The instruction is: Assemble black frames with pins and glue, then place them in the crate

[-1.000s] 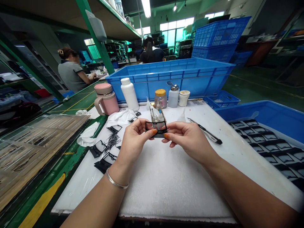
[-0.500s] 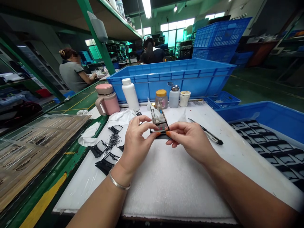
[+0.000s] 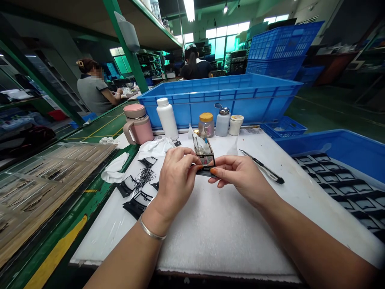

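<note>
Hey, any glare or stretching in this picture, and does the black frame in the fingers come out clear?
Head view: ceiling tube light and windows look overexposed; head view, right edge: the blue bin looks stretched, likely by a wide lens; head view, centre: the black frame is partly covered, too dark and small for fine detail.

The frame (image 3: 207, 174) is black, the worktop (image 3: 222, 228) white.
</note>
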The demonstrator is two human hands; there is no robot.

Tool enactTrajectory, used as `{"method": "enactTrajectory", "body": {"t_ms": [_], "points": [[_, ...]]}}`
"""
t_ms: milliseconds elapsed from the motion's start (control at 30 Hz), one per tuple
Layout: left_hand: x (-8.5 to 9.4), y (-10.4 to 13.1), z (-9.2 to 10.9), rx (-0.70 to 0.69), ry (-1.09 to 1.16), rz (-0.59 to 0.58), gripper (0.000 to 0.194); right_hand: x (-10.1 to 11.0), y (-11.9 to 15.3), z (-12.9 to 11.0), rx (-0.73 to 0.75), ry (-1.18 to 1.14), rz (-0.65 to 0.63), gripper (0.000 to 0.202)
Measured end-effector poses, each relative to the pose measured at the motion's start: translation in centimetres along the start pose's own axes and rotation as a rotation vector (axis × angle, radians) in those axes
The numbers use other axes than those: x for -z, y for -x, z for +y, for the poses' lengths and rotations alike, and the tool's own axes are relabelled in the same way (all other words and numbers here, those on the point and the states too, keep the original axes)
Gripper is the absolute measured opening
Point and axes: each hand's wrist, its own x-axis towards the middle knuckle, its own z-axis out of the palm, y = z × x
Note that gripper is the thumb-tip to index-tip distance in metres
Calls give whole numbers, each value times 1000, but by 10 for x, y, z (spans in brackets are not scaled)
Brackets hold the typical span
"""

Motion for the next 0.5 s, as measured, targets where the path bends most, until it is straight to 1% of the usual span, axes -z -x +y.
{"method": "enactTrajectory", "body": {"t_ms": [100,300,333,400,467,500], "points": [[0,0,1,4,14,13,7,0,0,0,-4,-18,-15,21],[0,0,2,32,58,32,5,0,0,1,1,-35,-2,18],[-1,1,2,57,97,30,6,0,0,1,3,-35,-3,18],[-3,0,1,156,234,26,14,-1,0,1,11,-31,-7,17],[-5,0,-1,294,415,20,30,-1,0,1,20,-16,3,15],[-6,-1,-1,359,511,-1,38,-2,0,1,24,-3,14,14]]}}
